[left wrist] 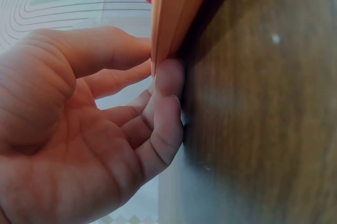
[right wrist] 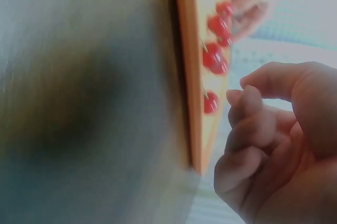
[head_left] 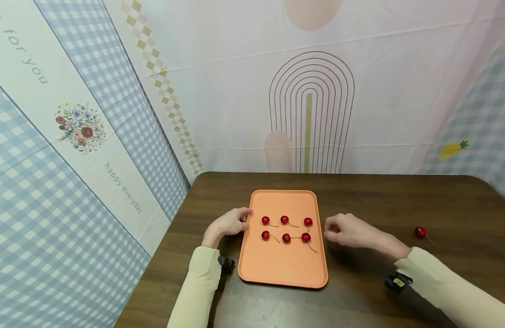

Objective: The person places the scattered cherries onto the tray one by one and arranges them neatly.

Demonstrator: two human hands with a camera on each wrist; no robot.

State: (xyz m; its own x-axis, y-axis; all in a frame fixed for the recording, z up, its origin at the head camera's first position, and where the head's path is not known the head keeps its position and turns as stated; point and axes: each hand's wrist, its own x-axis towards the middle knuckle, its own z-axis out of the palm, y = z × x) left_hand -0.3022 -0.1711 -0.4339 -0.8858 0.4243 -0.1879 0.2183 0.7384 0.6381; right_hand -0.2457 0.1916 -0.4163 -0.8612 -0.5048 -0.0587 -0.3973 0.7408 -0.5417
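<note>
Left hand (head_left: 228, 223) — pinching tray (head_left: 283, 269), right hand (head_left: 349, 230) — curled

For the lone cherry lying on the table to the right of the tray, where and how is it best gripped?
Probably by the round red body of the lone cherry, pinched from above between thumb and forefinger of the right hand. It lies on bare tabletop, and its thin stem trails toward the near right, leaving the fruit's top and sides free.

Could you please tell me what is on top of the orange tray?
Six red cherries lie on the orange tray in two rows of three; the surface directly beneath them is covered.
</note>
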